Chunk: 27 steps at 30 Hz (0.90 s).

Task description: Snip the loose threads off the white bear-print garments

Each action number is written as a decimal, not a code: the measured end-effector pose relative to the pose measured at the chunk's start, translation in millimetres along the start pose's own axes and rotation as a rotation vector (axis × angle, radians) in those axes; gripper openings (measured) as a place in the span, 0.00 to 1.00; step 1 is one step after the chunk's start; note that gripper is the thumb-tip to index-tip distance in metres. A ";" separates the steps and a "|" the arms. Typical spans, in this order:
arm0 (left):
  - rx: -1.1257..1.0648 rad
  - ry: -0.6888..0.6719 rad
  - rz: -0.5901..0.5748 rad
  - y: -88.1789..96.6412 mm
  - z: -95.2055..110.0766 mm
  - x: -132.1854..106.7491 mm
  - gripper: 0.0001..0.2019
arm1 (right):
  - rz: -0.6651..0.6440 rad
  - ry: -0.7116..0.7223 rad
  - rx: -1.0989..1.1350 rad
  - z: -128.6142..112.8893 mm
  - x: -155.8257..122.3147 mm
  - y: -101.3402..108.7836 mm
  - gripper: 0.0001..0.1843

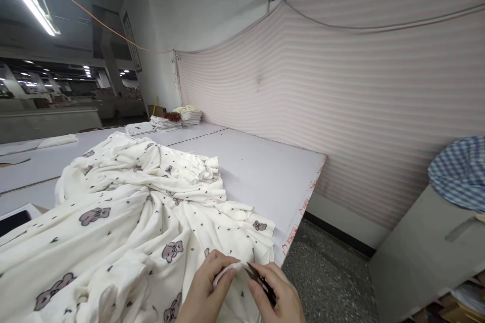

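White fabric (125, 217) printed with greyish bears and small dark marks lies heaped over the table's near left part. At the bottom centre, my left hand (210, 282) pinches an edge of this fabric between thumb and fingers. My right hand (278, 292) grips a pair of dark thread snips (265, 287), with fingers wrapped around the body. The pointed blades are apart and face the pinched edge, close beside it. Whether a blade touches the cloth I cannot tell.
The pale table (261, 161) ends at a right edge with red lettering. Folded cloth stacks (189, 115) stand at its far end. A striped pink sheet (341, 86) hangs behind. To the right, a grey cabinet (420, 242) carries a blue checked cloth (460, 171).
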<state>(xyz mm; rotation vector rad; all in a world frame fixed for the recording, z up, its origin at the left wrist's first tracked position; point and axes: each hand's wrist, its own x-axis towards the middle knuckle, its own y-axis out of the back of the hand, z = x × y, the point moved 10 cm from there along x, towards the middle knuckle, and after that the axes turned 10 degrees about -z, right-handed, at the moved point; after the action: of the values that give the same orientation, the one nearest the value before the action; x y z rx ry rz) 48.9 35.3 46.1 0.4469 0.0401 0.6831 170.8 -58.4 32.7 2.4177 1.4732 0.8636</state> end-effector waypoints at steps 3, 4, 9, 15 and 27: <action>0.012 -0.013 -0.009 -1.3 1.0 -3.9 0.13 | -0.042 -0.012 -0.043 -7.5 1.0 -2.8 0.12; 0.021 -0.020 -0.013 -1.7 1.8 -5.0 0.13 | -0.052 -0.016 -0.049 -10.6 2.3 -3.5 0.12; 0.067 -0.062 -0.006 2.1 9.4 -7.7 0.13 | -0.093 -0.017 -0.024 -21.9 8.8 -5.3 0.13; 0.133 -0.064 -0.068 1.9 15.9 -9.1 0.12 | -0.138 -0.046 -0.012 -20.0 9.3 -7.0 0.14; 0.182 -0.096 -0.141 -4.6 22.9 -9.0 0.13 | -0.243 -0.119 0.007 -20.6 9.2 -2.7 0.12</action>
<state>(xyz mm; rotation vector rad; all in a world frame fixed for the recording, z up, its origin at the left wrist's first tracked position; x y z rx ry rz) 48.8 17.8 64.0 0.6451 0.0427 0.5205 160.3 -52.1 51.9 2.1918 1.6795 0.6511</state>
